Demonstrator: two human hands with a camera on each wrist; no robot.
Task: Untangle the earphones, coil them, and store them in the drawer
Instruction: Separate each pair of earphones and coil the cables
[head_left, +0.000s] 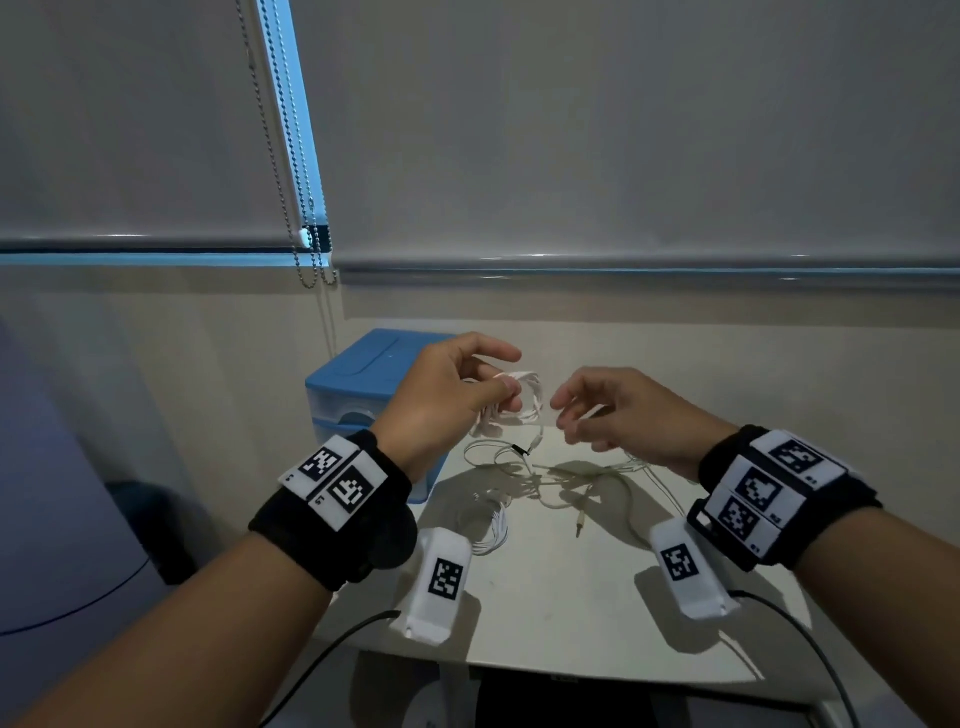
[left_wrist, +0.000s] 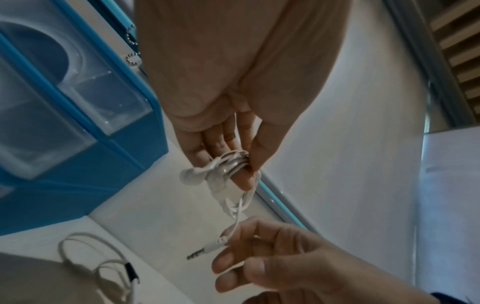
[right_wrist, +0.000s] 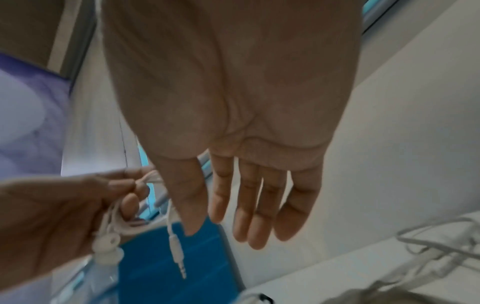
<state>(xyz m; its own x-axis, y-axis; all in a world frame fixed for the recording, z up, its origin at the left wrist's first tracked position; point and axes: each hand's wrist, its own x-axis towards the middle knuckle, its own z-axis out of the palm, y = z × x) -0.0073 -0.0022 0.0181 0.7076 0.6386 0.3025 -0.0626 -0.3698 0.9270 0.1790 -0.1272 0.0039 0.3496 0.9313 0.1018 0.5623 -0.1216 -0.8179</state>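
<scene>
White thin-corded earphones (left_wrist: 231, 166) were held coiled round fingers of left hand (head_left: 447, 395), keeping loops from springing apart. Right hand (right_wrist: 241, 185) was held open, empty, just beside dangling plug (right_wrist: 178, 255). Blue plastic drawer unit (head_left: 363, 374) stood near on desk (head_left: 561, 597).

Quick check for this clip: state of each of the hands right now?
Left hand: holding the coiled white earphones, cable wound around its fingers.
Right hand: open, fingers relaxed, holding nothing; the plug hangs beside it.
</scene>
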